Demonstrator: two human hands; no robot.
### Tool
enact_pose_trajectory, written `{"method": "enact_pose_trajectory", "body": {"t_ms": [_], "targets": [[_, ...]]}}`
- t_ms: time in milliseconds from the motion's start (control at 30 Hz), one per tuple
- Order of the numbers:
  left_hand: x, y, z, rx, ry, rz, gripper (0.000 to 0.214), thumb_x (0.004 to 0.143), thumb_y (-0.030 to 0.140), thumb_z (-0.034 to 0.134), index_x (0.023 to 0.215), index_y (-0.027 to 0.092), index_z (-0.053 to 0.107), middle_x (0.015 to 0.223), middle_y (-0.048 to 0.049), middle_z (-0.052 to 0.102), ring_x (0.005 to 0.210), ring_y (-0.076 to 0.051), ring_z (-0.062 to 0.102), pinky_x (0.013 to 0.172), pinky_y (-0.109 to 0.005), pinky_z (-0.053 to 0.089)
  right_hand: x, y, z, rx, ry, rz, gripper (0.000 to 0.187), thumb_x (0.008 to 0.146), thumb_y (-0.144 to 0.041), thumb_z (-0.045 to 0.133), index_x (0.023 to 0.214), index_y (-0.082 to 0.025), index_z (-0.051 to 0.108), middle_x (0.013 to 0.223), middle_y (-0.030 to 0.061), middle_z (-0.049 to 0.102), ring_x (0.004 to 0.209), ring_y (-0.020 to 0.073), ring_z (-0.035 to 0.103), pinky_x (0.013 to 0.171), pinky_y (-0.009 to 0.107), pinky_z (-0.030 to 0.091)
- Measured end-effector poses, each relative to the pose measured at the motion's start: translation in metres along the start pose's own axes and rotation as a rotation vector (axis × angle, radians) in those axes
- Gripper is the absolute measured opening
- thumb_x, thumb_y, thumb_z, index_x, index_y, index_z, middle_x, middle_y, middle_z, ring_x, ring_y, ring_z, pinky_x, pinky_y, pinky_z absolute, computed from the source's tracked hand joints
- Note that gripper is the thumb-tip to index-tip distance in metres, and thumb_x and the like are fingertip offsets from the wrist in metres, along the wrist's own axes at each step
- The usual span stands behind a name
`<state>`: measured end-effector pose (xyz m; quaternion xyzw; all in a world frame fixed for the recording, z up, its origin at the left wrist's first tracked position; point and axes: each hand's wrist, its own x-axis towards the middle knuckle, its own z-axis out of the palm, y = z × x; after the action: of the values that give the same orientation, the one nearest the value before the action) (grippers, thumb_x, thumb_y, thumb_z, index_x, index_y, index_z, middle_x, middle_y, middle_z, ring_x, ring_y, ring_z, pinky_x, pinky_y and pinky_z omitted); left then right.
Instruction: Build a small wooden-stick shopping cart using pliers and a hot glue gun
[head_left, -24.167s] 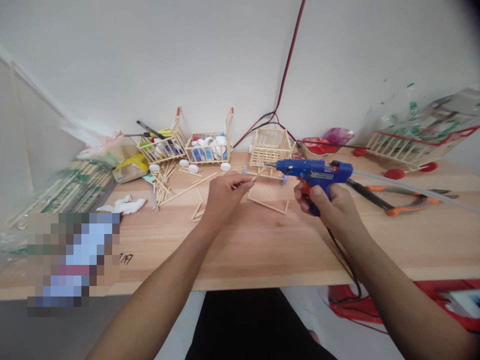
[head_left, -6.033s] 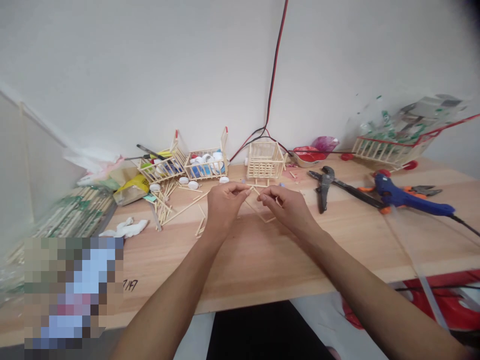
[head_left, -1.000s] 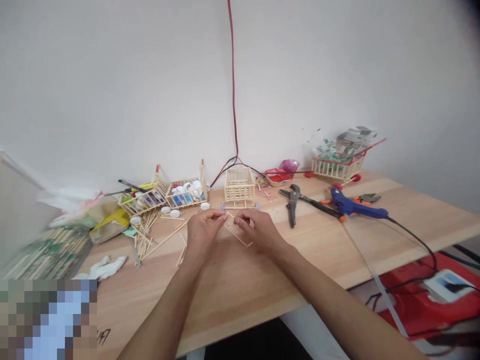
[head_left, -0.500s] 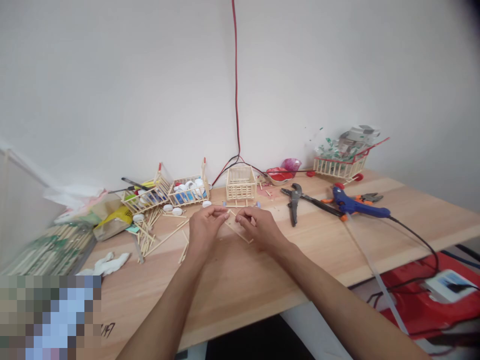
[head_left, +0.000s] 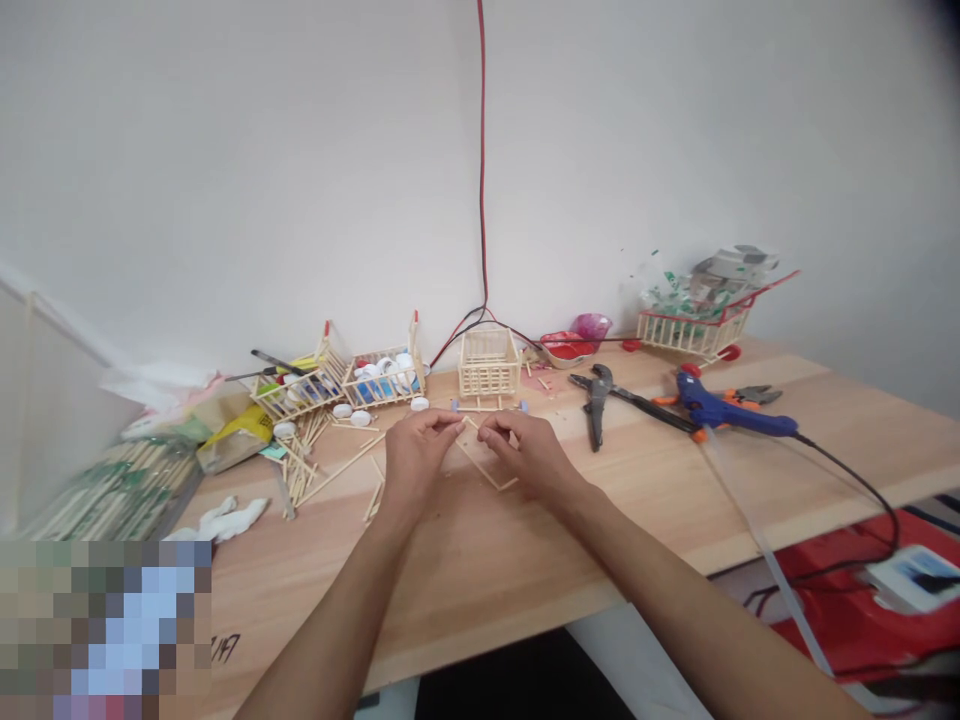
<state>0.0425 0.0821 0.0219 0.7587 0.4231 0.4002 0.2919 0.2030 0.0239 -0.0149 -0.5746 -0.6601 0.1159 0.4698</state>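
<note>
Over the middle of the table, my left hand is closed in a pinch on one corner of a small frame of thin wooden sticks. My right hand is beside it with thumb and forefinger pressed together at the frame's other side. What those right fingertips grip is too small to make out, and the right hand covers part of the frame. Just beyond both hands stands a little stick-built cart basket with pale wheels.
Two more stick carts and loose sticks are on the left. A plier-like tool, a blue glue gun with its cord, and a red-trimmed cart occupy the right. A red dish sits near the wall.
The whole scene has shifted slightly right as the head turned. Both hands keep nearly the same pose around the stick frame.
</note>
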Motion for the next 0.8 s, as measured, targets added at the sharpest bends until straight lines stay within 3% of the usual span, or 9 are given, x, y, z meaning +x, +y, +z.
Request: {"method": "enact_pose_trajectory", "body": {"t_ms": [800], "targets": [[-0.0031, -0.0055, 0.0022, 0.031, 0.013, 0.088, 0.009, 0.075, 0.021, 0.066, 0.078, 0.021, 0.075, 0.082, -0.0011, 0.075, 0.08, -0.018, 0.065, 0.081, -0.03, 0.048, 0.0, -0.0001, 0.0002, -0.016, -0.011, -0.004, 0.018, 0.086, -0.022, 0.053, 0.071, -0.018, 0.062, 0.067, 0.0002, 0.061, 0.063, 0.0129, 0.051, 0.06, 0.024, 0.035]]}}
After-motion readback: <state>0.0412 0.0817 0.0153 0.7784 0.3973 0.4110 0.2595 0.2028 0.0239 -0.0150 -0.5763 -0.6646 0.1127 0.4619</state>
